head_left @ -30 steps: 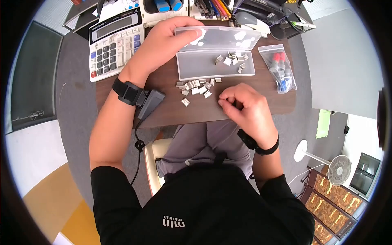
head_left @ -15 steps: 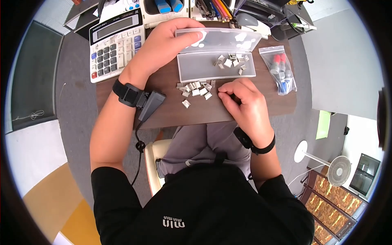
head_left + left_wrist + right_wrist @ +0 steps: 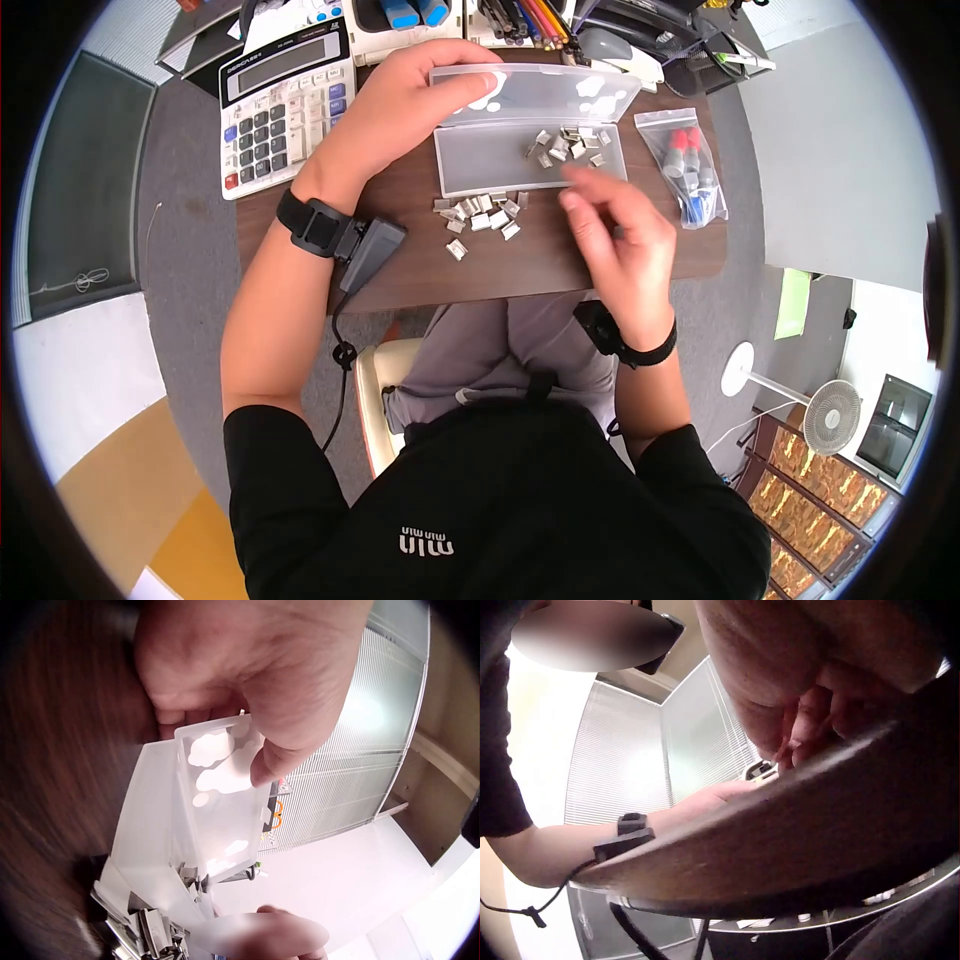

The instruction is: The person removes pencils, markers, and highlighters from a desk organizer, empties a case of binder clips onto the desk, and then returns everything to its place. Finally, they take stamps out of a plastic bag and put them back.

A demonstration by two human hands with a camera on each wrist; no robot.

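Observation:
My left hand (image 3: 415, 100) grips the upright lid (image 3: 540, 92) of a clear plastic box (image 3: 490, 165), thumb on the near face and fingers behind. Several small silver metal clips (image 3: 578, 150) lie in the right half of the box. Another group of these clips is heaped on the desk in front, with one loose clip (image 3: 457, 249) nearer me. Over the box's front right rim reaches my right hand (image 3: 630, 235), slightly blurred, thumb and forefinger apart and nothing visible between them. In the left wrist view, the left thumb presses the lid (image 3: 225, 795).
A calculator (image 3: 285, 110) lies to the left, beside my left forearm. Right of the box is a zip bag (image 3: 683, 170) with red- and blue-ended items. Pencils (image 3: 535, 25), a stapler-like white item and a mesh holder (image 3: 705, 70) stand behind. The desk's front edge is near my lap.
My right hand has moved from beside the heap up to the box's front rim, and its fingers have spread. The heap's rightmost clip is gone from its place. My left hand stays on the lid.

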